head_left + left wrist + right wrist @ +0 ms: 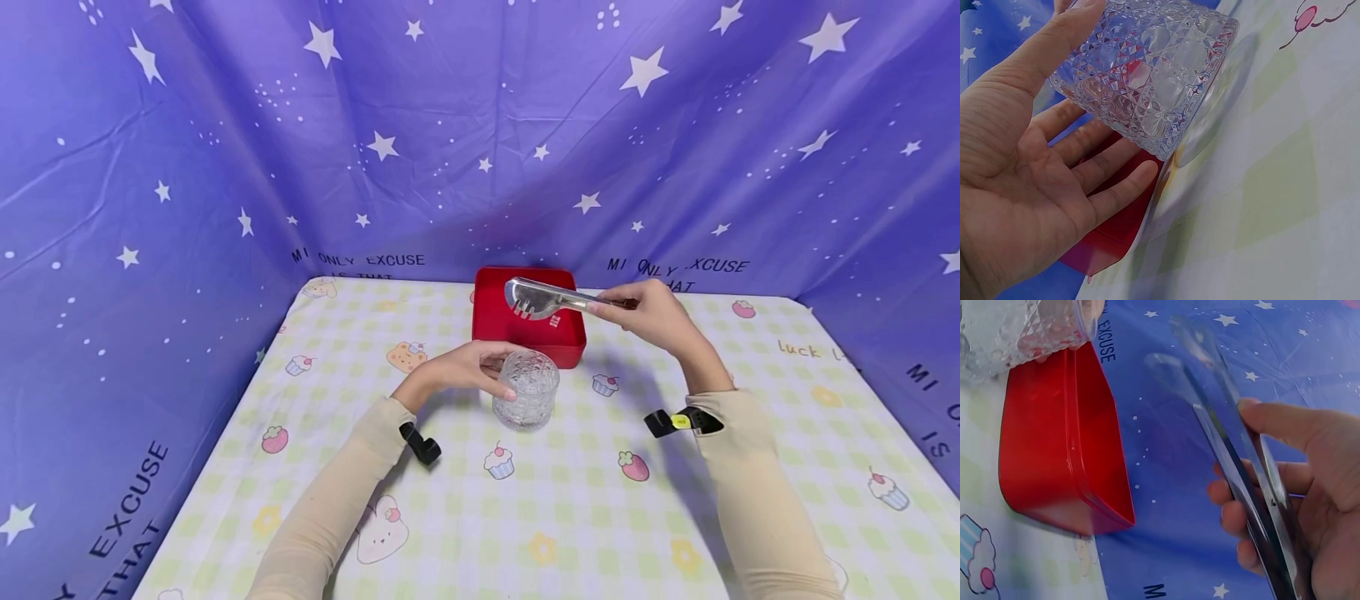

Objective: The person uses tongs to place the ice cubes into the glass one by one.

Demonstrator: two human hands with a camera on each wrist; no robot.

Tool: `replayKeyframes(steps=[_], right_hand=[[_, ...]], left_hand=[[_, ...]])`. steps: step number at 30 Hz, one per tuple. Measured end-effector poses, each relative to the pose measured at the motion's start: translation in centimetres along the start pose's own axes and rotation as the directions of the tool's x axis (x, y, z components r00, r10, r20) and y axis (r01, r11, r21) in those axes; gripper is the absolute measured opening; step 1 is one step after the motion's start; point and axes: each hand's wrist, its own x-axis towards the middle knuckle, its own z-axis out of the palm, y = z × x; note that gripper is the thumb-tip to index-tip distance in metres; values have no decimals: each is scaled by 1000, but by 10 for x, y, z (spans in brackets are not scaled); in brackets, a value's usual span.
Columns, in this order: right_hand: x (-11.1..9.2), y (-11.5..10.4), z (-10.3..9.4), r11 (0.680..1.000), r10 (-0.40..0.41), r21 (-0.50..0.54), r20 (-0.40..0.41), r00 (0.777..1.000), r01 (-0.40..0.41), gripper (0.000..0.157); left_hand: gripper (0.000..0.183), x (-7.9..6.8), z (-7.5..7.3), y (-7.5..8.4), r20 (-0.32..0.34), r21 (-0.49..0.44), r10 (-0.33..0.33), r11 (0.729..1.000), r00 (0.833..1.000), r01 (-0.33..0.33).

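Note:
My left hand (474,367) holds a clear cut-glass tumbler (527,398), thumb on the near side and fingers behind it. In the left wrist view the tumbler (1147,69) is just over the cloth, its faceted side facing the camera. My right hand (651,315) grips metal serving tongs (536,298) by their handles, thumb on one arm and fingers round the other. The tongs' heads point left, above a red open box (567,357) behind the tumbler. In the right wrist view the tongs (1235,450) have their two arms slightly apart, with nothing between the heads.
A checked tablecloth (585,508) with cupcake and strawberry prints covers the table. Purple-blue curtains (450,108) with white stars stand at the back and both sides, right behind the red box. A black wrist strap (422,444) is on each sleeve.

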Motion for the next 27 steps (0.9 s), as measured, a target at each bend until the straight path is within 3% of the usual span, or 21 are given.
replayKeyframes(steps=[4, 8, 12, 27], right_hand=[[1, -8, 0, 983, 25, -182, -43, 999, -33, 45], [3, -19, 0, 936, 28, -350, -66, 997, -50, 40], [6, -27, 2, 881, -25, -472, -94, 995, -23, 36], [13, -25, 18, 758, -142, -652, -151, 978, 9, 34]], left_hand=[[70, 0, 0, 0, 5, -1, 1, 1000, 1000, -1], [70, 0, 1, 0, 12, -19, 5, 1000, 1000, -4], [70, 0, 0, -1, 6, -23, 3, 1000, 1000, -2], [71, 0, 0, -1, 2, -23, 5, 1000, 1000, -5]])
